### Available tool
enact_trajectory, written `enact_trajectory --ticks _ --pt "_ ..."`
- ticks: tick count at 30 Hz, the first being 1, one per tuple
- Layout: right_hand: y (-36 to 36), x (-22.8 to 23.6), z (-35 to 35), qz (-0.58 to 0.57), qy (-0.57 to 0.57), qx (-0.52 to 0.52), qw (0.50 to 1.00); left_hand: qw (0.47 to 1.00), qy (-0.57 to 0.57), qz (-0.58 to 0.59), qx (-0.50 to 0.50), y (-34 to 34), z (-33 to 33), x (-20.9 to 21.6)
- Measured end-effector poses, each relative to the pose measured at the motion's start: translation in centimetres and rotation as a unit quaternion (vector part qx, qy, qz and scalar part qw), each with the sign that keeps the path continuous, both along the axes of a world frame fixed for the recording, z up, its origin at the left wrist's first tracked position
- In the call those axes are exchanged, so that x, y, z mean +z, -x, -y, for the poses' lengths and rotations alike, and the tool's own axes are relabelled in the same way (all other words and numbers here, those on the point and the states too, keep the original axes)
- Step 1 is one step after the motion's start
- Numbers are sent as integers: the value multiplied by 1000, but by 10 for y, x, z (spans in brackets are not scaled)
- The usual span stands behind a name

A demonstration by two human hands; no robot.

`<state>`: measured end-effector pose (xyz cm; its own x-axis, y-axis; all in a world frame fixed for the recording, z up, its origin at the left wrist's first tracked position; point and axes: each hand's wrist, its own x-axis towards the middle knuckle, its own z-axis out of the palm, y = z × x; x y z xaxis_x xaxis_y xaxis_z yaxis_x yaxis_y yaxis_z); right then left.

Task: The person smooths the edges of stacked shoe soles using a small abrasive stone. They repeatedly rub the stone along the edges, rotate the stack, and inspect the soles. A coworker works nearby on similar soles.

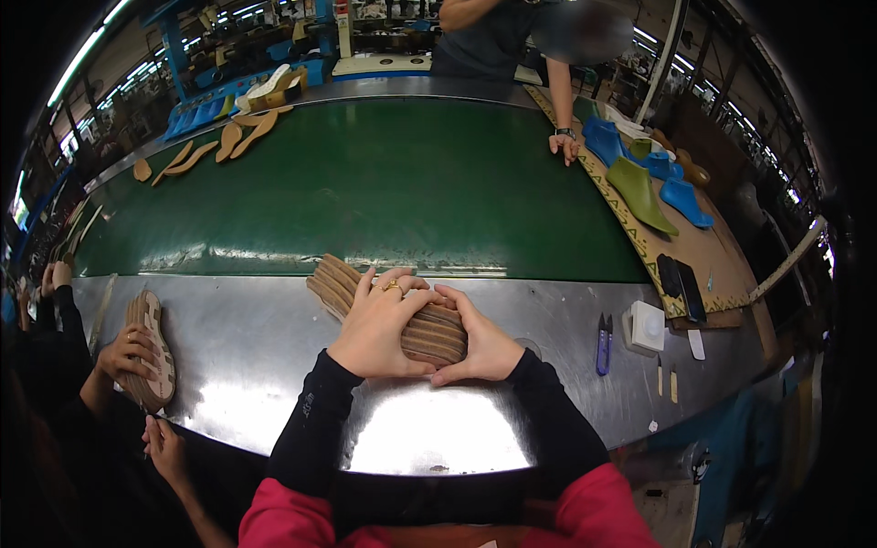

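A stack of brown insoles (pixel 435 336) lies slantwise on the steel tabletop (pixel 247 338) in front of me, its layered edges facing me. My left hand (pixel 382 324) is wrapped over the middle and left side of the stack, a ring on one finger. My right hand (pixel 482 340) cups the stack's rounded right end. The thumbs come close together at the near edge, and the fingertips nearly meet on top. One narrower end of the stack sticks out past my left hand, toward the green belt surface (pixel 365 183).
At left, a co-worker's hand (pixel 132 352) holds another insole stack (pixel 159 374). Loose insoles (pixel 228 142) lie far left. Across the belt, a person's hand (pixel 565 144) rests near blue and green shoe lasts (pixel 639 194). Purple snips (pixel 604 345), a white box (pixel 645 327) and a phone (pixel 690 290) lie right.
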<state>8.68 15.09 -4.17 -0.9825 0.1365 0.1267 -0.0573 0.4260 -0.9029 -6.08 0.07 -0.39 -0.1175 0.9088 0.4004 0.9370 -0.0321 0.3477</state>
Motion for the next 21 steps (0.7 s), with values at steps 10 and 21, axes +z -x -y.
enact_trajectory --ticks 10,21 --pt "-11 -7 29 21 98 -57 993 999 5 -16 33 6 12 5" --pt "-64 20 -48 73 -227 -158 958 999 -40 32 -17 8 3 -2"
